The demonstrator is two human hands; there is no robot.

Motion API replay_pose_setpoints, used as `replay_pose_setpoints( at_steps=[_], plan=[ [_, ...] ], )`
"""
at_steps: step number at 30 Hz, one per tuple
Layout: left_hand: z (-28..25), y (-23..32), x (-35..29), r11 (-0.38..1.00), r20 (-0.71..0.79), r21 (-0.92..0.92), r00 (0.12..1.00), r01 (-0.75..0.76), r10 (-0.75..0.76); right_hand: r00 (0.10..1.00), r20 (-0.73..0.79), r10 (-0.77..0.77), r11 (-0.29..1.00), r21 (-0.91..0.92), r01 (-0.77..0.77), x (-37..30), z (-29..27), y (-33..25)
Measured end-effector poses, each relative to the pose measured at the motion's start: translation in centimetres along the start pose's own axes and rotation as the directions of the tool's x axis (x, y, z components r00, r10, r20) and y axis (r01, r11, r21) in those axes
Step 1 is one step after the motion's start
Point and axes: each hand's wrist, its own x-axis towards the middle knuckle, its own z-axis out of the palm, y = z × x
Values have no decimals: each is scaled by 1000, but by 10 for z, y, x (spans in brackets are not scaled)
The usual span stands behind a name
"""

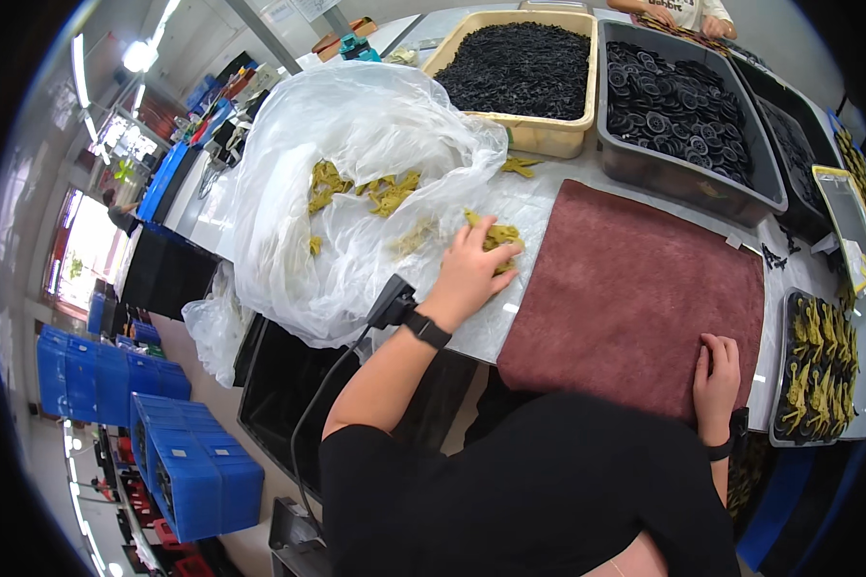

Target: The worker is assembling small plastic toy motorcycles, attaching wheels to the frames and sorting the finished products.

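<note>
At the right edge of a clear plastic bag (289, 221), my left hand (464, 274) curls its fingers over a small clump of yellow-green plastic pieces (503, 238). More pieces of the same colour (391, 195) show inside the crumpled bag, partly veiled by its film. On a maroon cloth (625, 279) spread over the table, my right hand (716, 383) rests near the front right corner. Its fingers are stretched out and it holds nothing. One loose yellow-green piece (521, 166) lies behind the left hand, near the tubs.
A cream tub (539, 135) of small black parts and a grey tub (683, 173) of black round discs stand behind the cloth. At the right, a tray (806, 440) holds rows of yellow-green pieces. Blue crates (197, 471) are stacked at lower left. Another person's hands (714, 27) show at the far side.
</note>
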Motion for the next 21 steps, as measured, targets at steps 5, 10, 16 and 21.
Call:
replay_pose_setpoints(
  at_steps=[5, 10, 16, 21],
  plan=[
    [-7, -6, 16, 975, -124, 199, 984, -102, 128, 1000, -8, -7, 1000, -29, 6, -2, 1, 1],
    [-65, -73, 32, 976, -492, -104, 843, 191, -217, 1000, -11, -10, 1000, -5, 10, -3, 2, 4],
    [-58, -150, 0, 809, 83, -39, 809, 587, -582, 1000, -10, -8, 1000, 2, 8, -3, 2, 5],
    [-38, -102, -11, 891, 36, 81, 892, 447, -451, 1000, -12, -8, 1000, -17, 8, -1, 2, 4]
  ],
)
